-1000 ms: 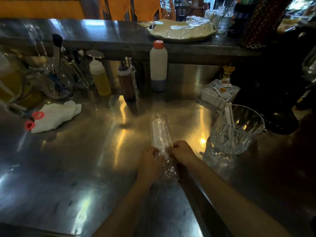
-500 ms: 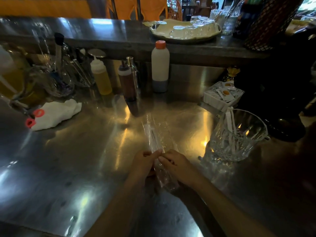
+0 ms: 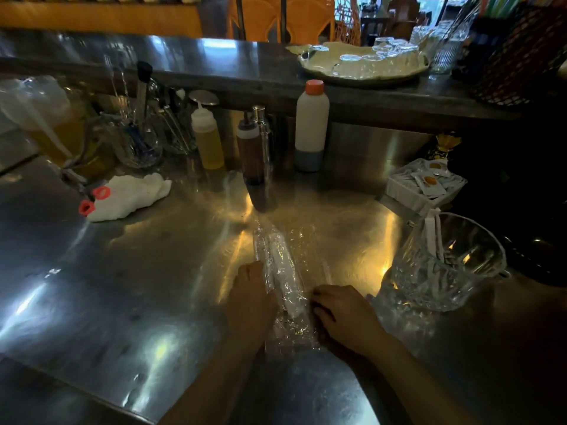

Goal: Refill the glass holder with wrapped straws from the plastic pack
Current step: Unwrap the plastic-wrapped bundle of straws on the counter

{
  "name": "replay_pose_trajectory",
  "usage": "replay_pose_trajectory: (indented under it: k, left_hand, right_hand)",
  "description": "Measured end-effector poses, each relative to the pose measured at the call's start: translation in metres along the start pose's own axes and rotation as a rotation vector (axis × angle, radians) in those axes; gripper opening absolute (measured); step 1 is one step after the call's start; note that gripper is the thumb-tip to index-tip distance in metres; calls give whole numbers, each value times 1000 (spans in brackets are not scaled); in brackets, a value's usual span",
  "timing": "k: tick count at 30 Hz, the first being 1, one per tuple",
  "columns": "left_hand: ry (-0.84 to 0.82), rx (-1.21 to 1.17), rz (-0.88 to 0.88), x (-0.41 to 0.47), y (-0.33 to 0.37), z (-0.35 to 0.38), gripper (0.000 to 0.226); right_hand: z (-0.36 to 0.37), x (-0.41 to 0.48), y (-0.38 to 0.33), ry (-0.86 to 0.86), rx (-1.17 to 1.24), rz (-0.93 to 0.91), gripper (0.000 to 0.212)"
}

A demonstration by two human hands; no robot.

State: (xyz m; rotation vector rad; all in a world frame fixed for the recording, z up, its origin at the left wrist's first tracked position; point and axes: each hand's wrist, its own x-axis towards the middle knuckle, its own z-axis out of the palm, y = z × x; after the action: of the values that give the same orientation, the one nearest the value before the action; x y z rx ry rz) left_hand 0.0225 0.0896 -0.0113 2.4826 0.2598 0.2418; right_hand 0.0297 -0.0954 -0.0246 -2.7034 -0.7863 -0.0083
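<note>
A clear plastic pack (image 3: 283, 271) of white wrapped straws lies lengthwise on the steel counter (image 3: 138, 286), pointing away from me. My left hand (image 3: 250, 294) grips its left side near the middle. My right hand (image 3: 340, 314) pinches the crinkled plastic at the pack's near right end. The cut-glass holder (image 3: 445, 265) stands to the right, with a few wrapped straws leaning inside it.
Squeeze bottles (image 3: 207, 139) and a white bottle with an orange cap (image 3: 310, 127) line the back wall. A white cloth (image 3: 132, 196) lies at left, a box of sachets (image 3: 425, 187) behind the holder. A tray of glasses (image 3: 365, 62) sits on the upper ledge.
My hands have moved apart on the pack: the left slid up along its left side, the right dropped to the near right end. The plastic looks spread wider.
</note>
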Motion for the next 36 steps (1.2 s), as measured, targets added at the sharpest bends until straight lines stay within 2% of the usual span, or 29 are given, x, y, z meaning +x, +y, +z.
replay_pose_trajectory:
  k: [3,6,8,11,14,17,21,24,30,33,34,36]
  left_hand:
    - [-23,217,192,-3,12,5,36]
    - [-81,217,285,-9,28,18,34]
    - [-197,248,342,-15,35,30,33]
    - [-288,307,336,-18,33,39,37]
    - [-306,394,308,-16,31,37,41]
    - [-291,412,222,-14,30,30,42]
    - [-242,279,88,-11,24,13,32]
    - [-187,133,52,-8,14,-1,25]
    - [-175,-14,-113,-4,-6,-28,28]
    - [-115,-125,-197,-7,-17,-41,32]
    - [-111,-215,-230,-7,-21,-45,32]
    - [-147,-552,-314,-9,-25,-52,32]
  right_hand:
    - [1,-4,2,-6,-37,-41,25]
    - [-3,-6,1,7,-27,-61,21]
    - [-6,-7,4,19,-17,-57,17]
    - [-10,-11,9,-1,-21,-23,22]
    - [-14,-16,15,59,-50,-23,16]
    - [-12,-20,17,26,-107,-32,22]
    - [-8,-22,16,39,-120,-9,28]
    - [-10,-25,13,45,-105,26,35]
    - [-5,-30,11,79,-150,21,40]
    - [-1,-30,16,-6,-118,24,45]
    - [1,-31,20,-40,-125,25,46]
    - [1,-35,26,-48,-128,38,47]
